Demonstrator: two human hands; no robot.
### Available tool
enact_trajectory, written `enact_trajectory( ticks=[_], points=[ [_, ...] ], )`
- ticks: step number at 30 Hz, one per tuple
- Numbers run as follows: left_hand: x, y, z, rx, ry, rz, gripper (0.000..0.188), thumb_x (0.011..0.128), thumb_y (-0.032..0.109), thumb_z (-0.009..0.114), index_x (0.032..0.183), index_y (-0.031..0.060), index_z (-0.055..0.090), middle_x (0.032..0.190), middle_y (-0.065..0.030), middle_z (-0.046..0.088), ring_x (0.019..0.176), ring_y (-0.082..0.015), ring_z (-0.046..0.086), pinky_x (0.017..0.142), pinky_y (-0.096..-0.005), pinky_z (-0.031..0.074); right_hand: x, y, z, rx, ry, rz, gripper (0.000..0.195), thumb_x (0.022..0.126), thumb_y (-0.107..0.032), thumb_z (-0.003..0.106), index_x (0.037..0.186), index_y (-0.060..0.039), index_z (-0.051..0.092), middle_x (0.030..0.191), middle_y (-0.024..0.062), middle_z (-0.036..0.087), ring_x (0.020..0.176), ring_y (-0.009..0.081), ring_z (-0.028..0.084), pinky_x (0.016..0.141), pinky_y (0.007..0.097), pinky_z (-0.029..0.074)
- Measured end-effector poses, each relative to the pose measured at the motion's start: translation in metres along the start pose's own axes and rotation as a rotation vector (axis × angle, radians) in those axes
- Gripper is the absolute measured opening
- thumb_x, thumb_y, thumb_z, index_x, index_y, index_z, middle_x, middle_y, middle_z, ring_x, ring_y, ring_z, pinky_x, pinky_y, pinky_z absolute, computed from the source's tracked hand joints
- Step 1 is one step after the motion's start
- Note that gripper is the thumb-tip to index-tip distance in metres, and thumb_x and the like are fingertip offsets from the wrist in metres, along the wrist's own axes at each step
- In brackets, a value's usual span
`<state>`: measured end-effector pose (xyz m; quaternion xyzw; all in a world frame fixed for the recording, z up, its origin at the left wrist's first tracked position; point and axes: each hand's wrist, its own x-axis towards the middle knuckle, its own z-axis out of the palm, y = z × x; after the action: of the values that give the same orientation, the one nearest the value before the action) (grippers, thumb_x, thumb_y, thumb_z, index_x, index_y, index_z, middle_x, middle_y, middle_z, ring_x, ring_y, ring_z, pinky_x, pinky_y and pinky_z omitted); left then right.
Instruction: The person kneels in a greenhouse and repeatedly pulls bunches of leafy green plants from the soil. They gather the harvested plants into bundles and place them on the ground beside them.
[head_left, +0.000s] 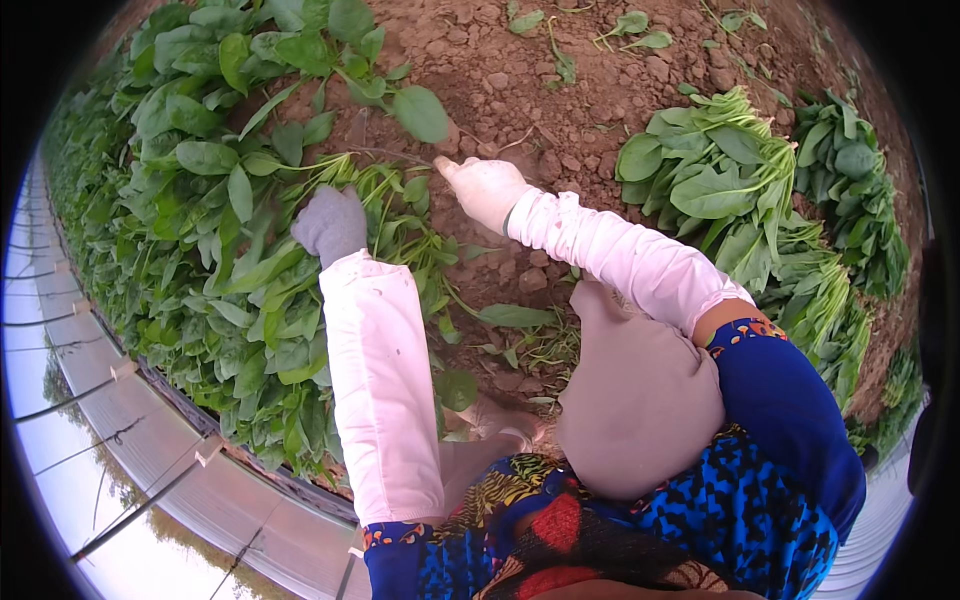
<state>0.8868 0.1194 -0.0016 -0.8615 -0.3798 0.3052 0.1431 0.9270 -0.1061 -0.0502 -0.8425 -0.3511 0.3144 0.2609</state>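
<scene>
My left hand (330, 221), in a grey glove, is closed among leafy green plants that look like spinach (300, 262), gripping some by their stems. Pale cut-looking stems (341, 161) stick out just above the fist. My right hand (484, 191), pale and probably gloved, is closed over the soil to the right of the left hand. From its fingertips a thin dark tool (394, 154), perhaps a slim blade, reaches left toward the stems. Its handle is hidden in the hand.
Bundles of picked spinach (720, 165) lie on the soil at right, with more bundles (847, 180) beyond. Dense standing plants (172, 322) fill the left, along a clear plastic greenhouse wall (150, 420). Loose leaves (630, 34) lie on bare soil (487, 45). My bent knee (637, 405) is below.
</scene>
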Motion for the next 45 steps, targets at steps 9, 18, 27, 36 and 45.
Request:
enact_trajectory(
  ticks=[9, 18, 27, 36, 45],
  points=[
    [-0.005, 0.010, 0.004, 0.008, 0.060, 0.060, 0.046, 0.098, 0.049, 0.054, 0.116, 0.0101, 0.071, 0.112, -0.0131, 0.074, 0.109, -0.0316, 0.068, 0.090, -0.0471, 0.049, 0.005, 0.009, -0.009, -0.096, -0.107, 0.007, 0.050, 0.094, -0.004, 0.049, 0.144, -0.0060, 0.048, 0.110, 0.0226, 0.069, 0.104, 0.0351, 0.070, 0.083, 0.0452, 0.058],
    [-0.002, 0.012, 0.003, 0.005, 0.024, 0.051, 0.043, 0.098, 0.047, 0.054, 0.114, 0.0111, 0.072, 0.117, -0.0123, 0.072, 0.113, -0.0311, 0.066, 0.093, -0.0475, 0.046, 0.040, -0.014, -0.006, -0.027, -0.048, -0.029, 0.027, 0.099, -0.010, 0.046, 0.120, 0.0003, 0.060, 0.100, 0.0211, 0.073, 0.098, 0.0376, 0.071, 0.082, 0.0477, 0.057],
    [-0.002, 0.013, 0.001, 0.024, 0.011, 0.083, 0.043, 0.099, 0.047, 0.054, 0.118, 0.0120, 0.071, 0.119, -0.0119, 0.072, 0.113, -0.0305, 0.066, 0.094, -0.0471, 0.046, 0.045, -0.012, -0.024, -0.116, -0.092, -0.054, 0.021, 0.088, -0.007, 0.059, 0.104, -0.0020, 0.072, 0.099, 0.0193, 0.074, 0.098, 0.0360, 0.072, 0.085, 0.0438, 0.058],
    [-0.001, 0.018, -0.001, 0.018, 0.018, 0.143, 0.043, 0.100, 0.047, 0.054, 0.119, 0.0112, 0.070, 0.119, -0.0125, 0.072, 0.113, -0.0305, 0.066, 0.094, -0.0466, 0.047, 0.037, 0.000, -0.038, -0.182, -0.059, -0.037, 0.023, 0.093, -0.008, 0.054, 0.112, -0.0008, 0.065, 0.101, 0.0182, 0.073, 0.098, 0.0373, 0.071, 0.083, 0.0470, 0.057],
    [-0.007, 0.000, 0.003, 0.000, 0.011, 0.097, 0.042, 0.100, 0.046, 0.053, 0.116, 0.0110, 0.072, 0.116, -0.0115, 0.073, 0.111, -0.0298, 0.067, 0.093, -0.0465, 0.047, 0.029, -0.014, -0.047, -0.231, -0.097, -0.077, 0.023, 0.093, -0.009, 0.054, 0.111, 0.0005, 0.066, 0.100, 0.0197, 0.073, 0.096, 0.0360, 0.072, 0.084, 0.0462, 0.057]
  ],
)
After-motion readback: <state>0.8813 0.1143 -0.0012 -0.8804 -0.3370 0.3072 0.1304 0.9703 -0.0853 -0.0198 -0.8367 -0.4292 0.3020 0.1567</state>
